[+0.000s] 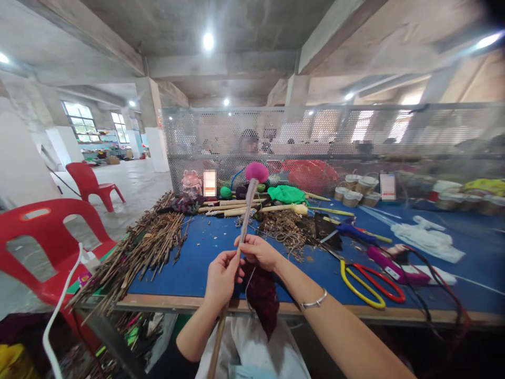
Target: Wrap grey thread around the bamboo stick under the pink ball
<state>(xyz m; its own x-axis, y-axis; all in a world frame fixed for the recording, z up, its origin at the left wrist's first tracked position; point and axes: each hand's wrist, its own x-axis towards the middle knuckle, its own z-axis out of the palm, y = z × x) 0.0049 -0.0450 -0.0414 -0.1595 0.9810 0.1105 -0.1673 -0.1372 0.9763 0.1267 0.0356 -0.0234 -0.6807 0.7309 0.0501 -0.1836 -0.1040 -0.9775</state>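
Observation:
My left hand (221, 278) grips a long brown stick (245, 221) low on its shaft. Just above it, my right hand (258, 251) pinches the same stick with closed fingers. The stick rises away from me and ends in a round magenta fuzzy ball (256, 171). A dark red piece of fabric or yarn (261, 295) hangs below my hands, beside a thin pale thread. A silver bracelet (314, 302) sits on my right wrist.
The blue worktable (197, 263) carries a heap of dry twigs (145, 247) at left, several finished sticks (236, 206), green fabric (287, 193), yellow and red scissors (373, 284) and a purple tool (389, 263) at right. Red chairs (47, 242) stand left. A mesh screen (315, 137) backs the table.

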